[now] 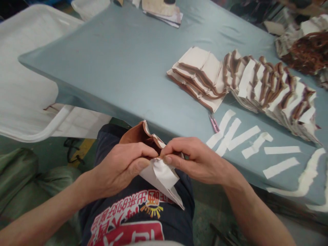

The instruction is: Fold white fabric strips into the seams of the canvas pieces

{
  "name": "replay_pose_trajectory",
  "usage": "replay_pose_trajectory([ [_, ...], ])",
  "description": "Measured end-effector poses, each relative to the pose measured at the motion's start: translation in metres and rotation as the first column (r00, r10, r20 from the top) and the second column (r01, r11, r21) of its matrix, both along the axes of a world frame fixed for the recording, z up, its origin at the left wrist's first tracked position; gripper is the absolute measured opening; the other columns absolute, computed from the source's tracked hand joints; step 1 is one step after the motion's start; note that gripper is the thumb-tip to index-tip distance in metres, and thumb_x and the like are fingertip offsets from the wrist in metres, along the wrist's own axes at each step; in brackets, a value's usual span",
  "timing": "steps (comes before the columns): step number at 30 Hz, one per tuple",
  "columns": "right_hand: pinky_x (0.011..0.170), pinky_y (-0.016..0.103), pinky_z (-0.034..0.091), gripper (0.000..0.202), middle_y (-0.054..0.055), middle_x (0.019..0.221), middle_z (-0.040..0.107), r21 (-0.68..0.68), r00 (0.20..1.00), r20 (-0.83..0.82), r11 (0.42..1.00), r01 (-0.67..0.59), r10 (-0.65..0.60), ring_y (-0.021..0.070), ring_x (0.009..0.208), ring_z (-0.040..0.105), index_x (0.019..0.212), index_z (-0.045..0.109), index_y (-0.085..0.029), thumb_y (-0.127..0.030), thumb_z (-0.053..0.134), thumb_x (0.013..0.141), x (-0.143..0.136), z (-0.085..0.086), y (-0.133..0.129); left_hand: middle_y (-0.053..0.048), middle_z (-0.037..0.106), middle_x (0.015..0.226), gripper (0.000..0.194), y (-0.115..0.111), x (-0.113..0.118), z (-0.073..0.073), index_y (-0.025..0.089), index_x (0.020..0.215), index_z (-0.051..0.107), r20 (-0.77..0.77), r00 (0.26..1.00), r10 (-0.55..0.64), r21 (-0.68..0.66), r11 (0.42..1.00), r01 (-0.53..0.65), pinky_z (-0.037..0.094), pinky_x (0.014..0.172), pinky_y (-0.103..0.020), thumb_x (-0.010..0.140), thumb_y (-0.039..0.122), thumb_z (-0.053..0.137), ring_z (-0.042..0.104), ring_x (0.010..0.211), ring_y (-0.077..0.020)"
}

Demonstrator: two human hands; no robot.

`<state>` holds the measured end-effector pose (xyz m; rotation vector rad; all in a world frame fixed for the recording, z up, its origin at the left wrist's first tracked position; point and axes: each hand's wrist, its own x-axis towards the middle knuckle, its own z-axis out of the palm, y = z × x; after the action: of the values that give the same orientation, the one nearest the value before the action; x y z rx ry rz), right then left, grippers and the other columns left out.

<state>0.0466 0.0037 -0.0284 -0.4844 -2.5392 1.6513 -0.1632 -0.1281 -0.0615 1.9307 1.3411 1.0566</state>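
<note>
A brown and white folded piece (164,174) rests over my lap, its brown side showing at the upper left and its white side hanging toward the lower right. My left hand (123,164) pinches its edge between thumb and fingers. Close beside it, my right hand (192,157) pinches the same edge, the fingertips of both hands nearly touching. A crumpled white flap lies just below the fingertips.
On the blue-covered table (102,68) lie a stack of brown-edged white pieces (200,75), a long row of similar pieces (271,92), small pink snips (214,123) and several white strips (243,138). White bins (28,75) stand left; green sacks (23,184) lie lower left.
</note>
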Motion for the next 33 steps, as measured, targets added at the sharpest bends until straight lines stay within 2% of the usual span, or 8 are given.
replay_pose_trajectory([
  [3,0.07,0.026,0.042,0.02,0.004,0.084,0.074,0.323,0.998,-0.025,0.946,-0.04,0.051,0.0136,0.074,0.061,0.096,0.073,-0.015,-0.021,0.057,0.106,0.0,0.008,-0.001,0.002,0.067,0.074,0.045,0.01,0.001,0.014,0.018,0.083,0.064,0.048,0.998,-0.035,-0.247,0.968,0.046,0.047,0.065,-0.023,0.112,0.028,0.03,0.06,0.066,-0.0122],
  [6,0.071,0.027,0.044,0.021,0.006,0.087,0.077,0.412,0.997,-0.01,0.909,-0.068,0.079,0.0157,0.077,0.064,0.098,0.073,-0.015,-0.02,0.055,0.107,0.003,0.013,-0.003,0.006,0.054,0.065,0.044,0.016,0.003,0.02,0.02,0.073,0.052,0.068,0.991,-0.114,-0.27,0.954,0.128,0.04,0.059,-0.023,0.111,0.028,0.032,0.05,0.059,-0.0106],
  [10,0.071,0.027,0.046,0.02,0.005,0.089,0.078,0.395,0.995,0.0,0.913,-0.096,0.104,0.0152,0.077,0.064,0.099,0.073,-0.016,-0.019,0.055,0.107,0.008,0.012,-0.004,0.007,0.053,0.067,0.033,0.013,0.004,0.015,0.021,0.076,0.049,-0.058,0.986,-0.157,-0.162,0.976,0.146,0.038,0.058,-0.023,0.109,0.022,0.041,0.05,0.057,-0.0102],
  [15,0.071,0.027,0.045,0.019,0.004,0.087,0.076,0.356,0.992,-0.023,0.929,-0.105,0.122,0.0148,0.076,0.063,0.105,0.074,-0.016,-0.018,0.055,0.108,0.011,0.005,-0.005,0.006,0.056,0.062,0.04,0.006,0.003,0.004,0.022,0.074,0.05,-0.222,0.969,-0.107,0.012,0.994,0.113,0.037,0.057,-0.025,0.112,0.027,0.039,0.052,0.053,-0.0119],
  [23,0.071,0.029,0.044,0.019,0.005,0.086,0.076,0.473,0.993,0.031,0.873,-0.118,0.118,0.0166,0.076,0.064,0.099,0.072,-0.015,-0.012,0.054,0.106,0.009,0.016,-0.014,0.006,0.067,0.066,0.023,0.008,0.003,0.003,0.02,0.085,0.064,-0.125,0.985,-0.122,-0.107,0.988,0.109,0.039,0.057,-0.021,0.105,0.025,0.053,0.062,0.057,-0.0092],
  [28,0.069,0.031,0.043,0.024,0.006,0.084,0.076,0.549,0.993,0.028,0.829,-0.108,0.11,0.0177,0.072,0.062,0.094,0.071,-0.016,-0.009,0.05,0.105,0.01,0.018,-0.021,0.004,0.059,0.06,0.023,0.01,0.013,0.013,0.021,0.07,0.053,-0.272,0.961,-0.055,-0.061,0.997,0.04,0.034,0.056,-0.026,0.093,0.016,0.053,0.055,0.055,-0.0122],
  [30,0.07,0.03,0.044,0.022,0.007,0.086,0.076,0.512,0.995,0.026,0.854,-0.096,0.096,0.0182,0.076,0.064,0.097,0.072,-0.015,-0.011,0.052,0.106,0.01,0.014,-0.018,0.006,0.051,0.058,0.023,0.007,0.019,0.013,0.021,0.068,0.047,-0.206,0.978,-0.014,-0.064,0.998,0.001,0.03,0.052,-0.025,0.088,0.012,0.05,0.047,0.051,-0.0103],
  [33,0.072,0.027,0.046,0.02,0.005,0.084,0.074,0.285,0.992,-0.055,0.954,-0.097,0.117,0.0163,0.079,0.064,0.095,0.073,-0.016,-0.023,0.058,0.108,0.009,0.005,-0.008,0.011,0.039,0.055,0.023,0.002,0.027,0.012,0.022,0.068,0.043,0.128,0.991,-0.042,-0.204,0.977,0.068,0.023,0.045,-0.021,0.086,0.008,0.049,0.035,0.044,-0.0059],
])
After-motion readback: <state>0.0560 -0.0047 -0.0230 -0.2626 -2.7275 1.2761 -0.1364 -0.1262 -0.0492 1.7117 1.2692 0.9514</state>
